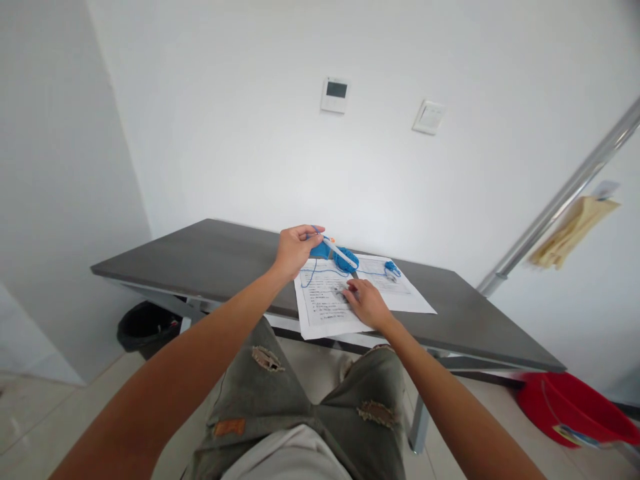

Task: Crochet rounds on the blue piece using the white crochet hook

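My left hand [295, 252] is closed, pinching a small blue yarn piece [320, 249] above the far side of the table. From its fingertips a pale stick-like tool [340, 252] slants down to the right, with a bit of orange near its upper end; its exact kind is unclear. Behind the stick lies a ball of blue yarn [344, 261]. My right hand [369, 303] is over the printed sheets [330, 312], palm down, fingers slightly bent and apart, with nothing visible in them. A loose blue strand runs across the paper to a small blue yarn bundle [393, 268].
The dark grey table [225, 257] stands against a white wall. Below its left end is a black bin [150, 327]; a red basin [575, 407] sits on the floor at right. A metal pole [555, 207] slants nearby, beside hanging yellowish gloves [575, 230].
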{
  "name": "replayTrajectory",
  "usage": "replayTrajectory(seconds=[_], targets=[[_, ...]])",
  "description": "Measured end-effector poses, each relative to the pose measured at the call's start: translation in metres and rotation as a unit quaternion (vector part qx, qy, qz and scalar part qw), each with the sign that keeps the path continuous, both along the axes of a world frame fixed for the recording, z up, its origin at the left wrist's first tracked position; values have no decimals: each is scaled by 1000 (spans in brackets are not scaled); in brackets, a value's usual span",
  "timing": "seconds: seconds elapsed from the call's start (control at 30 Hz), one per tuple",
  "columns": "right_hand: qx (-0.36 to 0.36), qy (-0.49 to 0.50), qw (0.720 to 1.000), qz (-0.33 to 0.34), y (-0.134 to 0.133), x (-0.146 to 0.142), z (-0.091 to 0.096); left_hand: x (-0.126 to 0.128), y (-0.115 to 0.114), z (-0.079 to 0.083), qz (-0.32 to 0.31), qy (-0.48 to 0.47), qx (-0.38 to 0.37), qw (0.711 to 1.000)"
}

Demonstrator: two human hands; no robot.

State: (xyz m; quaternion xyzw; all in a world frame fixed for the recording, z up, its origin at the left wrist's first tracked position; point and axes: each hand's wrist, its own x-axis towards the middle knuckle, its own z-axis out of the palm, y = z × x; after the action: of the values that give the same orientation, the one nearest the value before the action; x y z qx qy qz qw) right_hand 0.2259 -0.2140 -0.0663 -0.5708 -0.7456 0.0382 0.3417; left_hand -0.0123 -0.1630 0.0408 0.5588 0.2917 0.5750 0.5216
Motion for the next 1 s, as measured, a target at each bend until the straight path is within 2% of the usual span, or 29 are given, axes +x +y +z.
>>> replayTrajectory(seconds=[0.17, 0.33, 0.47, 0.53, 0.6, 0.63, 0.73, 0.8, 0.87, 0.93, 1.0], targets=[[31, 152, 987, 37, 15, -1, 4, 17, 29, -7, 9, -49, 4, 999], [86, 307, 944, 88, 44, -18, 24, 45, 61, -13, -5, -64, 21, 998], [142, 381, 910, 79, 53, -27, 33, 52, 70, -30, -2, -16, 32, 999], [151, 405, 898, 85, 52, -28, 29, 52, 69, -42, 34, 62, 68, 995], [127, 456, 873, 120, 51, -27, 22, 53, 67, -53, 46, 90, 65, 993], [119, 469, 868, 114, 51, -26, 19, 54, 67, -58, 52, 105, 63, 991], [102, 443, 889, 64, 58, -19, 20, 61, 74, -62, 35, 135, 48, 989], [103, 392, 912, 65, 71, -12, 31, 67, 87, -56, 13, 111, 38, 993], [121, 347, 927, 81, 91, -2, 47, 73, 105, -47, 13, 95, 63, 993], [120, 341, 927, 101, 112, 4, 60, 79, 122, -39, 34, 87, 93, 991], [135, 360, 918, 101, 130, 6, 64, 83, 134, -37, 52, 66, 83, 993]])
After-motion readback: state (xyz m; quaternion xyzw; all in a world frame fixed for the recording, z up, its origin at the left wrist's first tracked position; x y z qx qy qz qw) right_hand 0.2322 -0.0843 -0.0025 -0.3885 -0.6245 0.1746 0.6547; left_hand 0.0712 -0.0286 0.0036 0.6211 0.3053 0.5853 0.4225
